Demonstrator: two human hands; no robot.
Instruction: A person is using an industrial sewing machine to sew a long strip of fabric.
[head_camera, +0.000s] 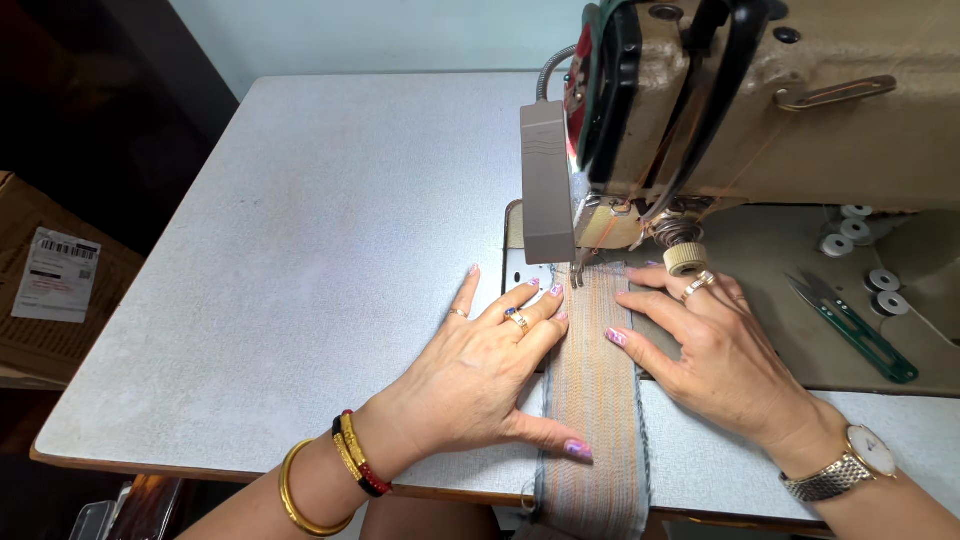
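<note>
A long, narrow fabric strip (597, 390) lies on the pale speckled bench (300, 250), running from the needle area of the sewing machine (760, 100) at 12 o'clock straight back to the near edge at 6 o'clock, where it hangs over. It looks like grey-blue denim, almost covered by dense lengthwise rows of orange and tan stitching, with a frayed grey border showing along both long sides. Its far end sits under the presser foot (577, 272).

The left hand (480, 375) lies flat and spread at the strip's 9 o'clock side, fingertips on its left edge near the foot and the thumb stretched across the cloth lower down; it grips nothing, only presses. It wears rings, and gold and red-black bangles circle the wrist.

The right hand (725, 360) lies flat at 3 o'clock, fingers open and extended, the thumb tip touching the strip's right edge. It wears rings and a metal watch (850, 468).

Green-handled thread snips (855, 328) and several bobbins (880, 292) rest on the machine bed further toward 3 o'clock. A cardboard box (50, 290) stands beyond the bench at 9 o'clock.
</note>
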